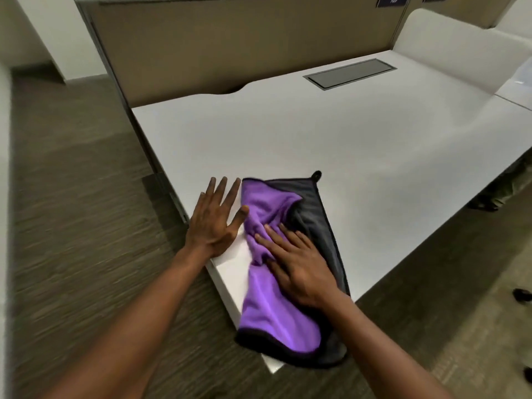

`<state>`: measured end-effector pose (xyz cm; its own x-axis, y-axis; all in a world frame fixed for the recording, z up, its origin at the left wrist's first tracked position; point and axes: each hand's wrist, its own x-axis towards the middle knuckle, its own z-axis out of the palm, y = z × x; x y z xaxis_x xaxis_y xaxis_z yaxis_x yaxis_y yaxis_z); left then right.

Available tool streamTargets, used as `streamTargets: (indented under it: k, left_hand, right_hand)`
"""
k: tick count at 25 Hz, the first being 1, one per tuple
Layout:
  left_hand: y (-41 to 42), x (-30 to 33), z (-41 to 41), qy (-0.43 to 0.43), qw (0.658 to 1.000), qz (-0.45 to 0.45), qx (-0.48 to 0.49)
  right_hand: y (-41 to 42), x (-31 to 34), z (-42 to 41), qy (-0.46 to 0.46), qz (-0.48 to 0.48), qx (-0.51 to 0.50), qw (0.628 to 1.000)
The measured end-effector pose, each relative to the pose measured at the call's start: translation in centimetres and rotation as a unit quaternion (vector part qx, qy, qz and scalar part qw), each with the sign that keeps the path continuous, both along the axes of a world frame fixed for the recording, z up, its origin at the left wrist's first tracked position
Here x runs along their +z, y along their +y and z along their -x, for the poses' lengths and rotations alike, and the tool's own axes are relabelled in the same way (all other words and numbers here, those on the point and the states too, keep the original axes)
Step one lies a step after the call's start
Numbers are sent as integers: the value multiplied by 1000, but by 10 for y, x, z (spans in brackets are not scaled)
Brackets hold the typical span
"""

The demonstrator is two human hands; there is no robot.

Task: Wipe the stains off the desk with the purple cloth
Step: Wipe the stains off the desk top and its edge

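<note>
A purple cloth [270, 306] with a grey underside and black trim lies crumpled on the near corner of the white desk [331, 133], its lower end hanging over the desk's front edge. My right hand [299, 263] presses flat on the cloth's middle, fingers spread. My left hand [214, 217] rests flat on the bare desk surface just left of the cloth, fingers apart, thumb touching the cloth's edge. No stains are plain to see on the desk surface.
A grey cable hatch [349, 73] is set into the desk's far right. A tan partition panel [230, 44] stands behind the desk. Carpet floor [72, 226] lies to the left. Dark shoes [522, 295] show at the right edge.
</note>
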<state>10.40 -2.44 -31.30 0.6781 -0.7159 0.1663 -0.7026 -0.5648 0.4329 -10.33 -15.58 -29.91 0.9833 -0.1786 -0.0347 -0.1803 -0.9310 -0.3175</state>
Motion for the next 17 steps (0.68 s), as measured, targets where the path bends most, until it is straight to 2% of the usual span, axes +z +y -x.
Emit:
streamTargets:
  k: [3, 5, 7, 10, 13, 17]
  left_hand:
    - [3, -3, 0, -9, 1000, -3, -2]
    - [2, -6, -1, -9, 1000, 10, -1]
    - [0, -9, -2, -16, 999, 29, 3]
    - [0, -11, -5, -26, 998, 62, 7]
    - [1, -5, -4, -34, 995, 98, 8]
    - [3, 4, -2, 8, 996, 82, 27]
  right_hand:
    - [-46, -2, 43, -1, -11, -99, 995]
    - [-84, -1, 29, 2, 0, -191, 982]
    - [-102, -1, -13, 7, 37, -226, 973]
    - [-73, 0, -85, 0, 49, -180, 982]
    - [-11, 4, -122, -8, 44, -82, 996]
    - [28, 7, -75, -2, 3, 38, 999]
